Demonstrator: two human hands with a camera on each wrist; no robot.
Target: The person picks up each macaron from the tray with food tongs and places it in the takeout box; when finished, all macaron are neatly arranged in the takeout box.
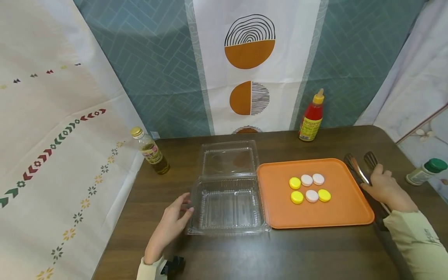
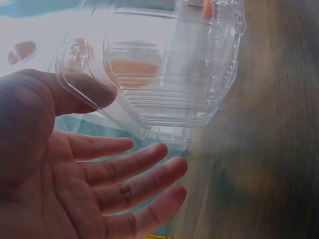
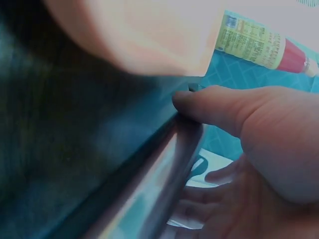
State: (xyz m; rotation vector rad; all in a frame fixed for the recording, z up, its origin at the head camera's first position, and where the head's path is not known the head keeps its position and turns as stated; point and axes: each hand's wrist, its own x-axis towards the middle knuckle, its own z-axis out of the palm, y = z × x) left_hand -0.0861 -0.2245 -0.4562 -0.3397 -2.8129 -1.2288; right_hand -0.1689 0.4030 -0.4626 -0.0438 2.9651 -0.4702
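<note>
A clear plastic clamshell box (image 1: 229, 227) lies on the table with its lid (image 1: 229, 146) folded back. At its left side is my left hand (image 1: 173, 219), fingers spread and relaxed. The left wrist view shows the thumb overlapping the box's rim (image 2: 127, 117), with the other fingers apart from it. My right hand (image 1: 388, 188) is over metal tongs (image 1: 360, 173) lying right of the orange tray. In the right wrist view the thumb tip is at the upper edge of the tongs (image 3: 159, 174), the loosely extended fingers behind them.
The orange tray (image 1: 336, 216) holds yellow discs (image 1: 296, 197) and white discs (image 1: 312, 196) in two rows. An oil bottle (image 1: 152, 153) stands back left, a red sauce bottle (image 1: 311, 118) at the back edge. A green-capped jar (image 1: 425, 172) is at far right.
</note>
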